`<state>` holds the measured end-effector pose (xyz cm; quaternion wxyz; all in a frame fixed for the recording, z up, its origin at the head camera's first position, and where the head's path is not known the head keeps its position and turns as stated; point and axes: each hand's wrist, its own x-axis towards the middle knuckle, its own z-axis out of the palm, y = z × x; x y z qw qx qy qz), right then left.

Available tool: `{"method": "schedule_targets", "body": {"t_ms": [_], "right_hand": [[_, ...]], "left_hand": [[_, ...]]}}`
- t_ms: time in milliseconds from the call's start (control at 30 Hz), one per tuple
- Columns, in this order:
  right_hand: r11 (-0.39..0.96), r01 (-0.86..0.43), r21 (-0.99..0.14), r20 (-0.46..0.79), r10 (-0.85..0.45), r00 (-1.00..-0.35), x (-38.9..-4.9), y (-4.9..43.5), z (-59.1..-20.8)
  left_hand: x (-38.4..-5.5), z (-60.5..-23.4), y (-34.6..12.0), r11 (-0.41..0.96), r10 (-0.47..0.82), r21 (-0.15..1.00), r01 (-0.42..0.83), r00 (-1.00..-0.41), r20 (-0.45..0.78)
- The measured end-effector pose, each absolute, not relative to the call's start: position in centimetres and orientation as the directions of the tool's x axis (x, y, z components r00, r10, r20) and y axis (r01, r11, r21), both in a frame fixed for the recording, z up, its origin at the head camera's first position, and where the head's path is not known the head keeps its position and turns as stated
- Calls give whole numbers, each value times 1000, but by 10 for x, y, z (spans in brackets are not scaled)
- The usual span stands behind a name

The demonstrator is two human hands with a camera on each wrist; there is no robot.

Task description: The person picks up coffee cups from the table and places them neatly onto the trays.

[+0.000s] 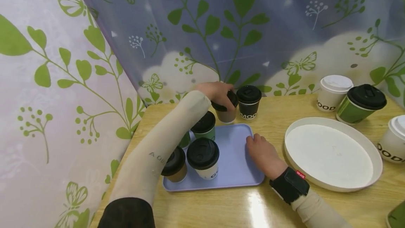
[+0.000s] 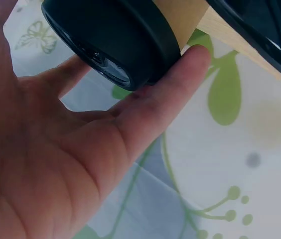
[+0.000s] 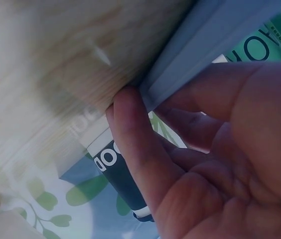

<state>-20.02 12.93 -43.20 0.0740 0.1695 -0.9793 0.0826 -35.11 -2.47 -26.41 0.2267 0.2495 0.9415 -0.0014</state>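
Observation:
Reaching over the tray's back edge, my left hand (image 1: pixel 216 92) has its fingers around a brown paper coffee cup (image 1: pixel 226 116) with a black lid (image 2: pixel 115 40). That cup overlaps the tray's back rim in the head view. A black coffee cup (image 1: pixel 248 107) stands just right of it. My right hand (image 1: pixel 262 153) grips the right rim of a lavender tray (image 1: pixel 235 150), fingertips (image 3: pixel 130 102) at its edge. On the tray's left half stand several lidded cups, among them a white cup (image 1: pixel 209 173), a brown cup (image 1: pixel 178 176) and a green cup (image 1: pixel 209 134); my left sleeve partly covers them.
A round white tray (image 1: pixel 329 154) lies to the right on the wooden table (image 1: pixel 221 208). Around it stand a white cup (image 1: pixel 329 96), a green cup (image 1: pixel 354 110) and another white cup (image 1: pixel 390 147). A patterned curtain (image 1: pixel 202 27) hangs behind the table.

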Motion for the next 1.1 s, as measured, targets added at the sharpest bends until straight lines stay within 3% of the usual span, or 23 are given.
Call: {"method": "schedule_targets", "body": {"t_ms": [300,600,1100], "right_hand": [[915,-381,-131,275,-335,-901,-203,133,-437],[895,-415,-167,279,-360,-890,-203,137,-435],[893,-420,-163,207,-386,-899,-204,139,-432]], "left_hand": [[-337,-256,-20,882,447,84,464,-767,-460],[-333,-255,-24,876,456,84,474,-761,-461],[-317,-256,-16,835,514,107,539,-697,-500]]}}
